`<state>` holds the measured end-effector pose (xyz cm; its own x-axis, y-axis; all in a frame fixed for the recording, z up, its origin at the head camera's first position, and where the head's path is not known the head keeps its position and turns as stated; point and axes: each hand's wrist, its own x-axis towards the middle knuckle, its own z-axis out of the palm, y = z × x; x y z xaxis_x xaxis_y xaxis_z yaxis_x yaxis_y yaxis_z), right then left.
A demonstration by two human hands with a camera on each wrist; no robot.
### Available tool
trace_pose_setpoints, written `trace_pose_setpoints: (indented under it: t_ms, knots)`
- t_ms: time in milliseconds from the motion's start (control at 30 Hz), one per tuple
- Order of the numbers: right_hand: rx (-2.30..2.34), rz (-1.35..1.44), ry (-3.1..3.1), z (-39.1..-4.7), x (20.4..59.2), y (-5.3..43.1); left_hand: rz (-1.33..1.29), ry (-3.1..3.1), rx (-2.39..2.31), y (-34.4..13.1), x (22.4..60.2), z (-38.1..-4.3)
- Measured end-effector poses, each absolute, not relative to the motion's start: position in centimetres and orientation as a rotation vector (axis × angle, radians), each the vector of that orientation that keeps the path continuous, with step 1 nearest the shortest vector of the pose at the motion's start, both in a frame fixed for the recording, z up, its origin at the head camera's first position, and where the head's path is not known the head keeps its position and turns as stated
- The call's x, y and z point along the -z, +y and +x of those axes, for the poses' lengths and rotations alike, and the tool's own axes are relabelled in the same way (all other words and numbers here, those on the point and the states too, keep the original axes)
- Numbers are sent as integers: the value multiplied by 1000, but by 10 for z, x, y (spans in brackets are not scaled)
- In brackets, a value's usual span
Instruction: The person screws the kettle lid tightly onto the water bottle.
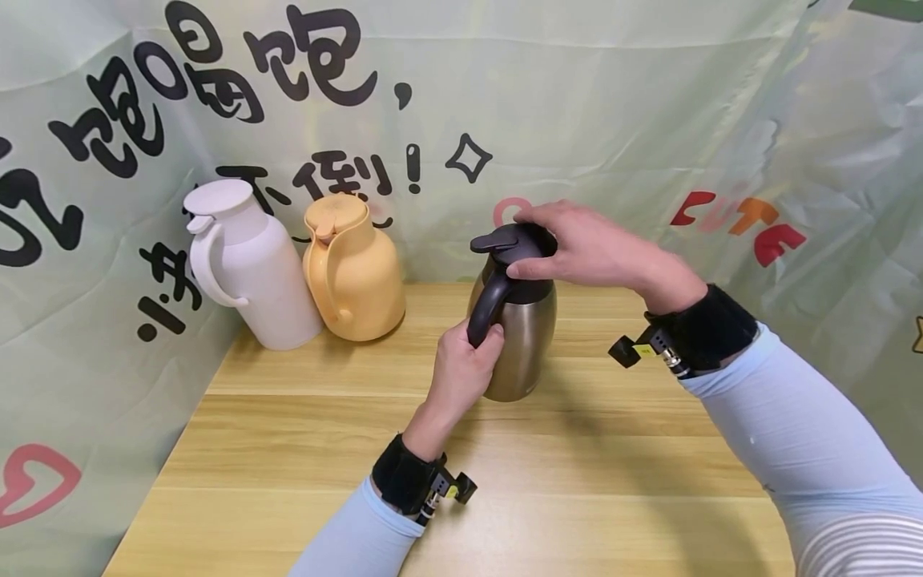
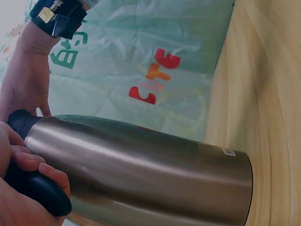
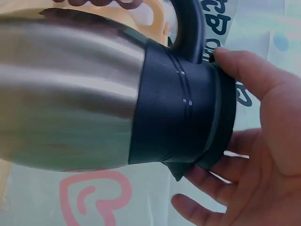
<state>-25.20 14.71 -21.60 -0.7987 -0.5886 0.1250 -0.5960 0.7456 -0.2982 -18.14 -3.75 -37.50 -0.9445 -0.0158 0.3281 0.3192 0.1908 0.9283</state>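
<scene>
A brushed-steel thermos jug (image 1: 525, 344) with a black collar stands upright on the wooden table. My left hand (image 1: 460, 370) grips its black handle (image 1: 489, 306), fingers wrapped round it; the lower end of the handle pokes out below them in the left wrist view. Over the top, my right hand (image 1: 594, 247) holds the black lid (image 3: 225, 115) by its edge. In the right wrist view the thumb (image 3: 244, 66) lies at the rim near the handle, and the fingers curve round the opposite side by the spout (image 3: 178, 170).
To the left, a white thermos jug (image 1: 270, 272) and a yellow thermos jug (image 1: 371, 280) stand side by side on the table (image 1: 303, 449). A pale printed cloth (image 1: 613, 104) hangs behind and along both sides.
</scene>
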Motion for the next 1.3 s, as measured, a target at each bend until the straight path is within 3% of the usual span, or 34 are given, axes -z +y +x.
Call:
trace_pose_setpoints:
  t_ms: [600, 967, 1300]
  knots:
    - [-321, 483, -2833, -231, 229, 120, -302, -2205, 1831, -37, 375, -184]
    - [-668, 985, -2946, -246, 212, 140, -296, -2184, 1823, -36, 374, -184]
    - [-600, 719, -2780, -241, 232, 135, -293, -2208, 1815, -36, 375, -183]
